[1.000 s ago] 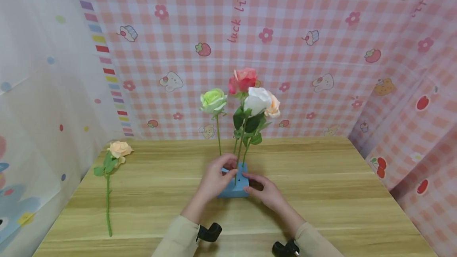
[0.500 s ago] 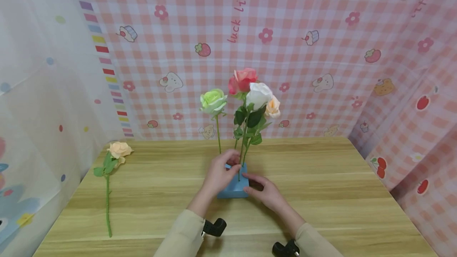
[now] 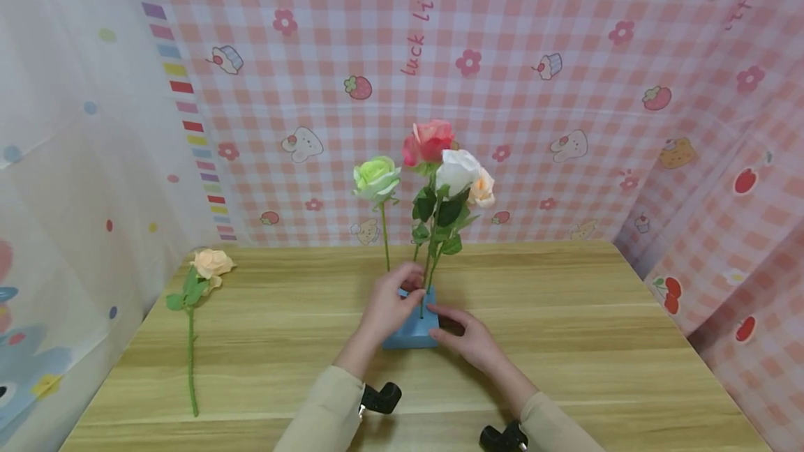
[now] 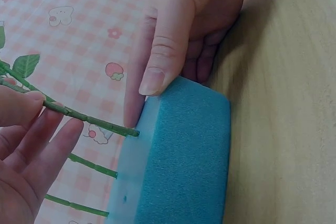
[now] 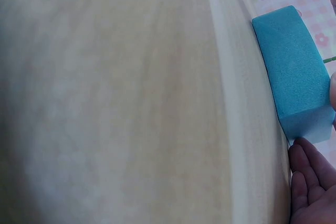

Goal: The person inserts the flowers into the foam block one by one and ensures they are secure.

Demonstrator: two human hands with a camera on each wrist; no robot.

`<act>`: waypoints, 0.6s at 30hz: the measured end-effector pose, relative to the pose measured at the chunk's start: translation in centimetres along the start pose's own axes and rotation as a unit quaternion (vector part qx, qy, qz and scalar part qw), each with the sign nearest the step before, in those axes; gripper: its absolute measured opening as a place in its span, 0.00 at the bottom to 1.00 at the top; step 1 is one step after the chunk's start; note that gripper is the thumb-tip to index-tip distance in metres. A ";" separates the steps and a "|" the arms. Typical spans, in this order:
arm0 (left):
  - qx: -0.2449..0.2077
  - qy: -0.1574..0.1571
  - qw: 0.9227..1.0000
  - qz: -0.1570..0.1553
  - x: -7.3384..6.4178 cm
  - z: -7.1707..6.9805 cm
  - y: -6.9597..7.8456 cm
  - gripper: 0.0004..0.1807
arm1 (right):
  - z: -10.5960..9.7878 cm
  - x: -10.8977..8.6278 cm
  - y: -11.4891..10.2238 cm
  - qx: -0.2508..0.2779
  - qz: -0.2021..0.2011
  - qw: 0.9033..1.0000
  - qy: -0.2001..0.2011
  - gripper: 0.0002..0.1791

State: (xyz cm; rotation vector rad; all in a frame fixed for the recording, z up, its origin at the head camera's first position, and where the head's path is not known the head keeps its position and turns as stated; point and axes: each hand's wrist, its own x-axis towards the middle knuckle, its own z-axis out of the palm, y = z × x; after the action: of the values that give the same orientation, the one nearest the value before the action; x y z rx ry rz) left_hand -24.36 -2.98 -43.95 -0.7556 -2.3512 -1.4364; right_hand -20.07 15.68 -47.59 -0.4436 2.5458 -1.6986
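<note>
In the head view my left hand (image 3: 392,302) pinches the green stem of a white artificial rose (image 3: 458,173) between thumb and fingers. The stem's lower end (image 4: 134,132) meets the top of a blue foam block (image 4: 184,150); whether it has entered a hole cannot be told. My right hand (image 3: 466,340) holds the block's right end, its thumb (image 4: 155,80) at the top edge. Upright in the block stand a green rose (image 3: 377,178), a pink-red rose (image 3: 430,141) and a peach rose (image 3: 482,188).
Another peach rose (image 3: 212,264) lies on the left of the wooden table (image 3: 565,312), stem towards the near edge. A pink checked cloth (image 3: 502,103) hangs behind the table, with more patterned cloth at both sides.
My left hand has moved slightly right with the white rose's stem, and the stem's lower end has shifted right and back on the block. The right hand has stayed in place.
</note>
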 end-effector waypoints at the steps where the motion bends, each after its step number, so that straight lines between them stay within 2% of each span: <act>1: 0.001 0.000 1.000 0.002 0.0 0.0 -0.1 0.14 | 0.0 0.0 0.0 0.000 -0.001 1.000 0.000 0.23; 7: 0.001 -0.007 1.000 0.003 -0.1 0.3 -0.4 0.14 | 0.0 -0.1 -0.4 0.016 0.003 1.000 0.002 0.23; 14: 0.005 -0.009 1.000 0.009 -0.5 0.5 -0.7 0.15 | 0.4 1.0 3.1 0.005 0.008 1.000 0.001 0.24; 18: 0.011 -0.018 1.000 0.001 -0.7 0.7 -0.9 0.14 | 0.4 1.1 3.5 0.007 0.013 1.000 0.003 0.25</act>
State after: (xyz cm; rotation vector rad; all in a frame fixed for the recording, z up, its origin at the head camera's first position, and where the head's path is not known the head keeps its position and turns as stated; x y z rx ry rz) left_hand -24.23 -2.90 -45.26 -0.7842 -2.3879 -1.4052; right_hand -21.78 16.30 -50.83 -0.4015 2.5302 -1.7114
